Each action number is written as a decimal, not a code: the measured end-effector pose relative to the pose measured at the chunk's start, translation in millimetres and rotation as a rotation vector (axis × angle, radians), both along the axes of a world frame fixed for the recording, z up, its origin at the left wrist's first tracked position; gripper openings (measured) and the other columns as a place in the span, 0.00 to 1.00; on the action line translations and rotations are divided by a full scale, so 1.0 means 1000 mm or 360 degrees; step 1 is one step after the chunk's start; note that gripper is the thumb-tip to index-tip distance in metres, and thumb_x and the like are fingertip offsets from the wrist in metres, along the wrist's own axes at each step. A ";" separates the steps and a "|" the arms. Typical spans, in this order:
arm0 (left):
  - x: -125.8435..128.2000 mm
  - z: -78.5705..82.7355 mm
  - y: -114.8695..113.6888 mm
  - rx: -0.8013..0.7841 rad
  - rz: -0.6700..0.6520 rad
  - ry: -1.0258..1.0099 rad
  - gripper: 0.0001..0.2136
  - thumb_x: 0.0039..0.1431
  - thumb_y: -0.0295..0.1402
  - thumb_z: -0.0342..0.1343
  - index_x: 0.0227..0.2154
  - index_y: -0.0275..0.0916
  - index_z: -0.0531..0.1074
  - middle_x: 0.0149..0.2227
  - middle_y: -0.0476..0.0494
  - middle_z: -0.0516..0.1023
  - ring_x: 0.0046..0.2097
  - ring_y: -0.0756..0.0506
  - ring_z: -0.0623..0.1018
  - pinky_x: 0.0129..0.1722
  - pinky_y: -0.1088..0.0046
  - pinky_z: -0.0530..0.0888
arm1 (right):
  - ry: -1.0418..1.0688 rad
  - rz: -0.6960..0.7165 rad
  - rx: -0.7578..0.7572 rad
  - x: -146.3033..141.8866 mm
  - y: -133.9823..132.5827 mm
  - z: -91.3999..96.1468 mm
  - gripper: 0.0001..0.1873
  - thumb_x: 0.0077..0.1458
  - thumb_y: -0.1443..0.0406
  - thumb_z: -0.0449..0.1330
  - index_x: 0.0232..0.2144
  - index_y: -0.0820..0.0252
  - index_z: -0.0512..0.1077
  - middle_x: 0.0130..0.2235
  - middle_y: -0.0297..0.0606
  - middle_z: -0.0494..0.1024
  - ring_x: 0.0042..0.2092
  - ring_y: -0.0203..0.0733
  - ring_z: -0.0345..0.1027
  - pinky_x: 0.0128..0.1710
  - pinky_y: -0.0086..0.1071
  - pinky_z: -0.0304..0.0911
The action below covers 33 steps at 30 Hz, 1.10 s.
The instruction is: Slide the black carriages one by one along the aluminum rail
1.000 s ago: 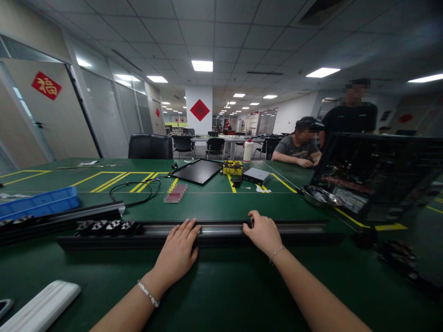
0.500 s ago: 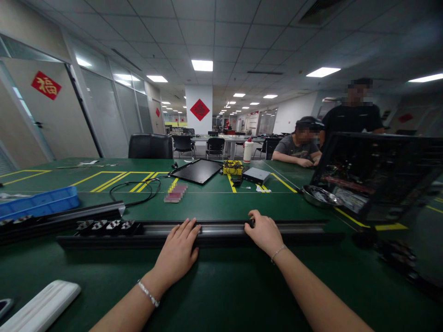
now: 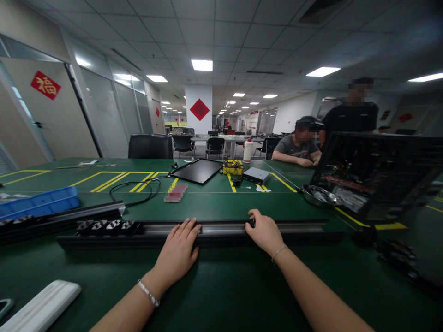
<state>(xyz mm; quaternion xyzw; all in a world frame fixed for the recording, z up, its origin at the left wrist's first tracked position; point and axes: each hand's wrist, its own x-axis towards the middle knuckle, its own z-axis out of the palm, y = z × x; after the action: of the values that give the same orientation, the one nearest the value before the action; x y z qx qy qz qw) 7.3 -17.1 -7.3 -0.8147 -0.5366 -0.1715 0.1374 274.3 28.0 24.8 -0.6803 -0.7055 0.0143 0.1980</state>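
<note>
A long black aluminium rail (image 3: 221,230) lies across the green table (image 3: 221,286) in front of me. My left hand (image 3: 178,251) rests flat on the rail's near edge, fingers stretched out. My right hand (image 3: 265,232) is curled over the rail a little to the right, fingers closed on a small dark part in the rail's slot; what it is I cannot make out. Several small black-and-silver fittings (image 3: 105,225) sit in the rail's left end.
A second rail (image 3: 65,215) and a blue tray (image 3: 38,202) lie at left, a white bar (image 3: 39,306) at the near left. An open computer case (image 3: 377,173) and a metal bowl (image 3: 316,196) stand at right. Two people are at the far right; a black panel (image 3: 197,170) lies mid-table.
</note>
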 end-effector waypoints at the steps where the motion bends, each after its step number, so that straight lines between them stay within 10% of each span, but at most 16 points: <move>1: 0.000 0.000 0.000 0.0001 -0.0001 -0.0004 0.24 0.52 0.30 0.49 0.55 0.42 0.61 0.61 0.42 0.60 0.61 0.41 0.59 0.58 0.57 0.59 | 0.0000 0.0000 0.0002 0.000 0.000 0.000 0.17 0.51 0.61 0.52 0.44 0.58 0.65 0.39 0.41 0.76 0.44 0.45 0.68 0.46 0.37 0.54; 33: -0.001 -0.001 0.001 0.0005 0.0009 0.0026 0.25 0.52 0.30 0.49 0.55 0.42 0.60 0.61 0.43 0.60 0.61 0.41 0.59 0.58 0.57 0.60 | -0.0022 -0.0075 -0.0016 0.009 0.000 0.001 0.19 0.51 0.59 0.52 0.45 0.60 0.65 0.39 0.43 0.76 0.43 0.47 0.68 0.44 0.37 0.56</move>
<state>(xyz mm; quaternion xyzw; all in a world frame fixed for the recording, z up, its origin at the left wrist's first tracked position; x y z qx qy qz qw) 6.7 -16.0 -8.1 -0.8144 -0.5373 -0.1653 0.1437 283.6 27.5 26.0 -0.6978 -0.6906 0.0085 0.1899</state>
